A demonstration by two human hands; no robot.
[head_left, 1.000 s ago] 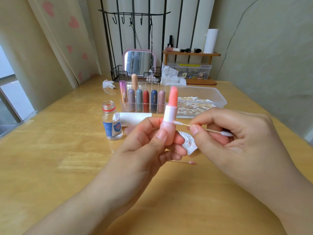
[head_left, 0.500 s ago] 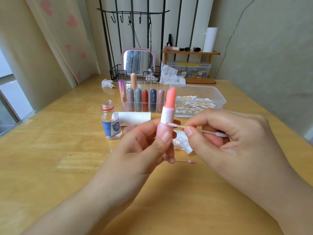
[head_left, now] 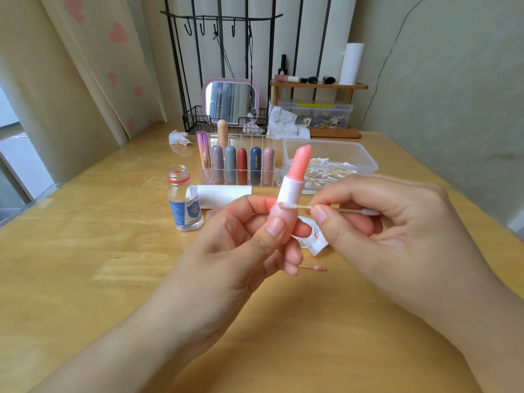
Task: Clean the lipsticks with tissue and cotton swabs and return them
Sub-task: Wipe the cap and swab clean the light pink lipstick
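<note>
From the head view, the left hand (head_left: 241, 245) is gripping an uncapped lipstick (head_left: 292, 182) upright above the tabletop (head_left: 99, 251), while the right hand (head_left: 382, 231) is pinching a swab (head_left: 300, 206) whose tip is touching the tube's collar. Cleaning of this one is under way. A used swab (head_left: 313, 268) and a stained tissue (head_left: 316, 239) are lying below the hands. Six capped lipsticks are standing in the rack (head_left: 266, 165); whether those are already cleaned I probably cannot tell. Capping and returning are left.

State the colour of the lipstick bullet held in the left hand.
Coral pink, on the uncapped lipstick with the white collar; the head view shows it best.
</note>
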